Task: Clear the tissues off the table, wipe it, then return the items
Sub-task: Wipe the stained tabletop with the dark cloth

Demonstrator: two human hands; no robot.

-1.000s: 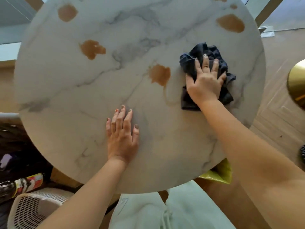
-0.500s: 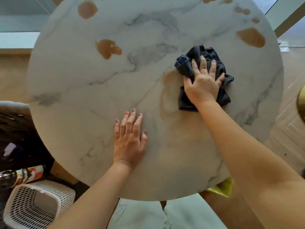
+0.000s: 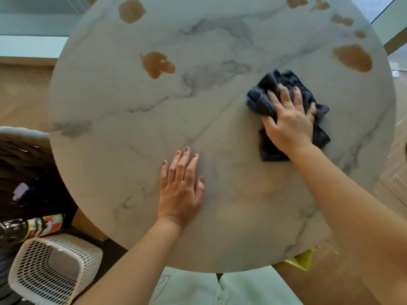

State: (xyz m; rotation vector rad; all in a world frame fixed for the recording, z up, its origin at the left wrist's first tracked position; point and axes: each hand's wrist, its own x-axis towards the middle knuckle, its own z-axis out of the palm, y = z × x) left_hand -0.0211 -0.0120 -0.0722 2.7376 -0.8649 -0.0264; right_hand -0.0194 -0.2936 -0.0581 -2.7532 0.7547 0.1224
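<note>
A round white marble table fills the view. My right hand presses a crumpled dark blue cloth flat onto the table's right side, fingers spread over it. My left hand lies flat on the bare tabletop near the front edge, fingers straight. Brown liquid stains sit on the marble: one at centre left, one at the far left, a large one at the right and several small ones along the far right rim.
A white mesh plastic basket stands on the floor at the lower left, a bottle with a red and yellow label beside it. A dark bag sits left of the table. Something yellow shows under the front right edge.
My right hand swept the cloth leftward over the brown stain in the middle of the table, and that stain is now gone. The left hand stayed flat in place.
</note>
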